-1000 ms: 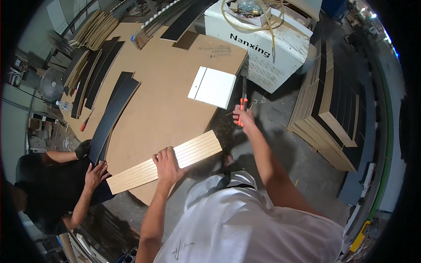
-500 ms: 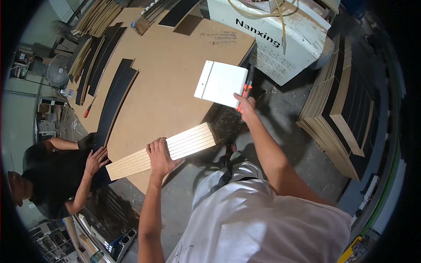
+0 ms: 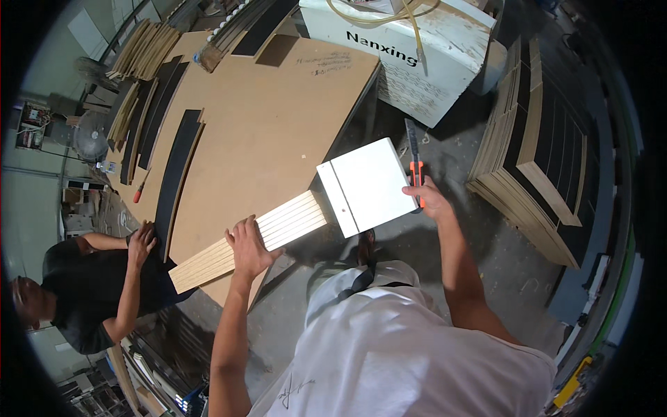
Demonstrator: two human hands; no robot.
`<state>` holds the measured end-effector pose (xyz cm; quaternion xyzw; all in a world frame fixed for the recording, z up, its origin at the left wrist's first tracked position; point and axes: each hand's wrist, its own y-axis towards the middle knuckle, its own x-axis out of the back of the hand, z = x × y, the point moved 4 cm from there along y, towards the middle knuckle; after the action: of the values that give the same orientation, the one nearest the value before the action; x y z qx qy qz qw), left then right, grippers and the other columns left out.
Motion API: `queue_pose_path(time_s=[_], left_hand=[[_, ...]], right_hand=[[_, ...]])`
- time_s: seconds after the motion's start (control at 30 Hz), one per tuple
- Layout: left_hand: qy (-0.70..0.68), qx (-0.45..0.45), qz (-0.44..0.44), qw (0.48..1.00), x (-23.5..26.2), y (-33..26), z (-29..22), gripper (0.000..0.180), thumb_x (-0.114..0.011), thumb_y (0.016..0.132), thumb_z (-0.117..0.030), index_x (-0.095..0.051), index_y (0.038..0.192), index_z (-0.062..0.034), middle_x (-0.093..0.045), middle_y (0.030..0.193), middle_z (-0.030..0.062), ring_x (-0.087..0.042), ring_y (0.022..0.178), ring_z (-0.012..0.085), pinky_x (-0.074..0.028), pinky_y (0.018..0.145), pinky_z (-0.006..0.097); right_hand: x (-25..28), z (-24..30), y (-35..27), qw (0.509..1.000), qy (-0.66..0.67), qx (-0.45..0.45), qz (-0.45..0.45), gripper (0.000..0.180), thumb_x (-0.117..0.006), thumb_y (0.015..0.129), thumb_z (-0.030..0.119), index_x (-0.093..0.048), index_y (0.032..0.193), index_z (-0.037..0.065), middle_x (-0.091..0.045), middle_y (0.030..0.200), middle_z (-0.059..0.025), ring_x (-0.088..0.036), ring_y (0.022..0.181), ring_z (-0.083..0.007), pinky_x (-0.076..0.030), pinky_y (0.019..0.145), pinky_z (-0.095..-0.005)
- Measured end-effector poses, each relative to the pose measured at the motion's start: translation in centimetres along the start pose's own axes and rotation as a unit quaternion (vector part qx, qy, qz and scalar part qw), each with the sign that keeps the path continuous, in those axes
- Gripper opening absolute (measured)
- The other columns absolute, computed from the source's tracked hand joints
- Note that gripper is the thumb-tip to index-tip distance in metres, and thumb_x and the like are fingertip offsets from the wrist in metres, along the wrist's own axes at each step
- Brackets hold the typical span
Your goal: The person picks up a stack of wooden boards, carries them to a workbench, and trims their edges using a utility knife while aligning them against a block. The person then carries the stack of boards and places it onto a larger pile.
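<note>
My left hand (image 3: 249, 250) lies over a stack of pale wooden boards (image 3: 295, 215), its fingers reaching across to the far edge and the thumb apart on the near side. The stack rests across the near edge of the table. At the right, my right hand (image 3: 429, 199) is closed around the orange handle of a file (image 3: 415, 156), whose dark blade points away from me. The same hand grips the edge of a white square panel (image 3: 368, 187) with a dark groove and a small hole. The panel is held up beside the stack's right end.
A brown table (image 3: 257, 132) carries black strips (image 3: 179, 177) and a red-handled screwdriver (image 3: 140, 191). At the left a co-worker (image 3: 90, 292) has a hand on a black strip. A white machine (image 3: 417, 55) stands beyond; stacked boards (image 3: 517, 174) stand at the right.
My right hand has moved right and nearer to me, bringing the white panel and file off the tabletop to beside the stack. My left hand stays on the boards.
</note>
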<state>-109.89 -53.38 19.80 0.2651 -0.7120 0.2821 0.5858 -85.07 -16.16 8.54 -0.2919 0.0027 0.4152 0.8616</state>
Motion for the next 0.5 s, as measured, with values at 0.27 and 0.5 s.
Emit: queue_pose_path(time_s=[0.27, 0.5], left_hand=[[-0.038, -0.024, 0.023, 0.999, -0.7, 2.0, -4.0, 0.106, -0.086, 0.053, -0.044, -0.038, 0.136, -0.0008, -0.046, 0.131, 0.0177, -0.040, 0.129, 0.0334, -0.018, 0.111, 0.059], [-0.029, -0.019, 0.027, 0.999, -1.0, 2.1, -4.7, 0.106, -0.085, 0.054, -0.046, -0.037, 0.137, -0.0007, -0.046, 0.131, 0.0180, -0.040, 0.129, 0.0323, -0.015, 0.111, 0.063]], right_hand=[[-2.7, 0.7, 1.3, 0.999, -0.020, -0.025, 0.029, 0.029, -0.078, 0.073, 0.010, -0.061, 0.095, 0.003, -0.062, 0.086, -0.0031, -0.062, 0.082, -0.0155, -0.049, 0.078, -0.0316], [-2.5, 1.0, 1.1, 0.996, -0.040, -0.043, 0.067, 0.035, -0.077, 0.075, 0.011, -0.061, 0.103, 0.001, -0.064, 0.090, -0.0051, -0.063, 0.085, -0.0164, -0.050, 0.079, -0.0323]])
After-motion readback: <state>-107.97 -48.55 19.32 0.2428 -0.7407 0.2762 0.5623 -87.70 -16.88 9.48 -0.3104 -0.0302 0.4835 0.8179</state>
